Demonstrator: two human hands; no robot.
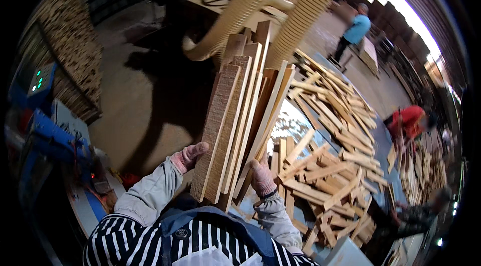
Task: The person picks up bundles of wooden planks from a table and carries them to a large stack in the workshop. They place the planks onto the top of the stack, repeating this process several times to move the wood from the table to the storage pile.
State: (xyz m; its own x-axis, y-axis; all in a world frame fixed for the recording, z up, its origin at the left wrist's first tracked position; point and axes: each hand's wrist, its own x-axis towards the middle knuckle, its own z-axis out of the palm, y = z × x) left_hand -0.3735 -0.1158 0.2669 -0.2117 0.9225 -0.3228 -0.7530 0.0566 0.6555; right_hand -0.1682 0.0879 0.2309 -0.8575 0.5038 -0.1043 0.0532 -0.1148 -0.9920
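Note:
Between my two gloved hands stands a bundle of long wooden boards (219, 115), tilted a little to the right and held in front of my chest. The boards differ in length, and their far ends are uneven. My left hand (189, 157) presses against the bundle's left side near its lower end, thumb showing and the other fingers hidden. At the right side, my right hand (262, 178) grips the boards low down, its thumb along the edge. To the right, a large heap of loose wooden strips (325, 166) covers a blue-grey table (320, 60).
A blue machine (55, 136) with lit green lights stands at left, before a tall stack of wood (75, 45). Ribbed cream hoses (240, 5) hang ahead. A person in blue (356, 30) stands far right; a person in red (406, 123) works beyond the table.

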